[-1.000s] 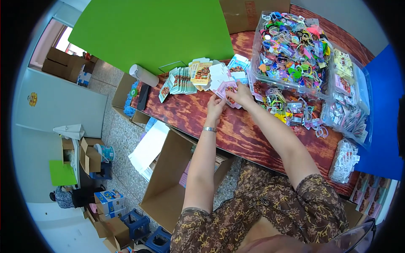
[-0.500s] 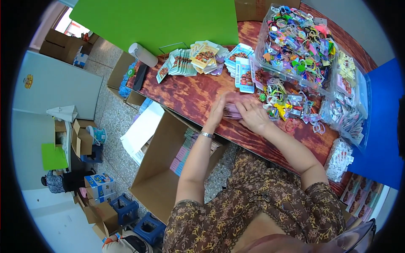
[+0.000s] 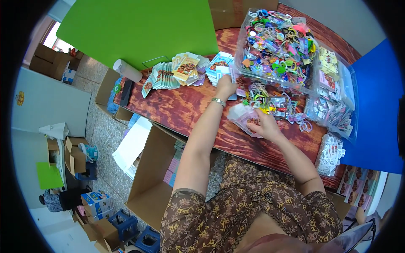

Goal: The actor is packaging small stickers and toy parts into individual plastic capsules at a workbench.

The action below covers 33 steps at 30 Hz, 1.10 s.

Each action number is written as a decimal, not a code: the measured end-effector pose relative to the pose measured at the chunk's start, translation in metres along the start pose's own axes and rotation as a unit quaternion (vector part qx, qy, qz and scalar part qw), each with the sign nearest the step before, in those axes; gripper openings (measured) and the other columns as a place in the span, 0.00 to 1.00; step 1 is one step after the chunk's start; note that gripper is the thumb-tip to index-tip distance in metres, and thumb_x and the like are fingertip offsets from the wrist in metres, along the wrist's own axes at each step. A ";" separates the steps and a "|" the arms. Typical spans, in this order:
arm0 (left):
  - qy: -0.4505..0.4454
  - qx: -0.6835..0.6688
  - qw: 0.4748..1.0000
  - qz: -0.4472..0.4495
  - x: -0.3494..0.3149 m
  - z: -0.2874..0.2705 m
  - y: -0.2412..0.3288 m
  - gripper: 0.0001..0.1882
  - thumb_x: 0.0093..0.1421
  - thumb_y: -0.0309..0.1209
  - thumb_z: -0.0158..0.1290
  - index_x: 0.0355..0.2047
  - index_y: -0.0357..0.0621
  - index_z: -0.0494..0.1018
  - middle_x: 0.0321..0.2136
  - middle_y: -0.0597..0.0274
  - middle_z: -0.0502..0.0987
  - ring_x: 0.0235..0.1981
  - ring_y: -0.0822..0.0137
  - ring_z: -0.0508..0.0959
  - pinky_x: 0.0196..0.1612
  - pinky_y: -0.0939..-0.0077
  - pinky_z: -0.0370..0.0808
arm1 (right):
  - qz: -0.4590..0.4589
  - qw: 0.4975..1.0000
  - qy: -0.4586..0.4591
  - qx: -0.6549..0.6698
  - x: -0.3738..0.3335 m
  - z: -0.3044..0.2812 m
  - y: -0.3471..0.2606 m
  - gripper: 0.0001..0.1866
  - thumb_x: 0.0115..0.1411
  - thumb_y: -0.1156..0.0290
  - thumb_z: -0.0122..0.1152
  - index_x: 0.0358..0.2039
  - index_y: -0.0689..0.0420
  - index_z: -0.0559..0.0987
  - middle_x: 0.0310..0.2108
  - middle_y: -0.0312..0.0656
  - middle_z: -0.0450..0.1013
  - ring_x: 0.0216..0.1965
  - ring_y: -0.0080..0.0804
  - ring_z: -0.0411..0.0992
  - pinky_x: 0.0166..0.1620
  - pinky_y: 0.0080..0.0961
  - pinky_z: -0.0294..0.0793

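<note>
My left hand (image 3: 226, 87) reaches over the table to the blue-and-white card packets (image 3: 219, 61). Its fingers are bent over the front blue packet (image 3: 225, 71) and hide much of it. Closer to me, my right hand (image 3: 266, 125) grips a small stack of pink card packets (image 3: 245, 119), thumb on top, tilted just above the tabletop. Just beyond that stack lies a loose heap of coloured bands and trinkets (image 3: 263, 95).
Fanned green packets (image 3: 165, 76) and yellow packets (image 3: 186, 68) lie at the back left. A clear bin (image 3: 276, 78) of trinkets stands at the back right, beside bags of small packets (image 3: 331, 111). An open cardboard box (image 3: 145, 185) stands below the table's front edge.
My left hand has left the pink packets and moved out to the blue ones. My right hand has lifted and tilted the pink stack off the table. The whole view has shifted slightly.
</note>
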State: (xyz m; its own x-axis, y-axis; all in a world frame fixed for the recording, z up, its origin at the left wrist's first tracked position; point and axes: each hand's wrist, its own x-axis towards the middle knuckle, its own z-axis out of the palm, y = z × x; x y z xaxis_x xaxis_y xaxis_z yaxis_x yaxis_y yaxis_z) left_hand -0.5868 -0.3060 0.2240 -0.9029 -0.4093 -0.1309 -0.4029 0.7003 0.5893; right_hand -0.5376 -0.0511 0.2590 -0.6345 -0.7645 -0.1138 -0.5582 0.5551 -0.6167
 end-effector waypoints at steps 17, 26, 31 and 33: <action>-0.132 -0.695 0.706 -0.031 -0.244 0.026 -0.001 0.36 0.62 0.21 0.55 0.68 0.44 0.53 0.62 0.59 0.66 0.63 0.64 0.68 0.63 0.65 0.67 | -0.020 0.965 0.087 0.247 -0.020 0.005 -0.003 0.47 0.55 0.52 0.71 0.67 0.61 0.57 0.54 0.58 0.73 0.54 0.50 0.75 0.55 0.39 0.73; 0.051 -0.473 0.875 -0.093 -0.231 0.059 -0.021 0.19 0.69 0.31 0.54 0.57 0.36 0.68 0.48 0.59 0.78 0.45 0.71 0.78 0.47 0.73 0.77 | -0.050 0.977 0.111 0.173 -0.028 0.072 0.024 0.41 0.67 0.44 0.52 0.70 0.60 0.57 0.60 0.62 0.68 0.57 0.56 0.72 0.58 0.47 0.70; -0.045 -0.383 0.921 -0.044 -0.205 0.020 -0.064 0.17 0.66 0.31 0.58 0.51 0.33 0.72 0.41 0.59 0.81 0.39 0.73 0.79 0.42 0.74 0.77 | 0.005 0.998 -0.030 0.048 -0.044 0.014 0.101 0.22 0.65 0.48 0.56 0.56 0.42 0.78 0.42 0.44 0.81 0.44 0.46 0.79 0.45 0.42 0.78; -0.086 -0.364 0.925 -0.061 -0.200 0.008 -0.070 0.19 0.67 0.32 0.57 0.54 0.35 0.70 0.42 0.61 0.80 0.40 0.74 0.78 0.43 0.75 0.77 | 0.006 1.000 0.002 -0.021 -0.036 -0.001 0.118 0.20 0.64 0.49 0.58 0.54 0.40 0.80 0.42 0.45 0.81 0.43 0.47 0.79 0.45 0.44 0.78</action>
State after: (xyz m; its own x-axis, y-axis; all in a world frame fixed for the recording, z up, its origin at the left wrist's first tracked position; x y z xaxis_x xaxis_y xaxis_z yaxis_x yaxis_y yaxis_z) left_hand -0.3791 -0.2690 0.2025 -0.8934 -0.3156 -0.3197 -0.3520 0.0498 0.9347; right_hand -0.5815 0.0426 0.1913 -0.6434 -0.7566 -0.1166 -0.5733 0.5771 -0.5816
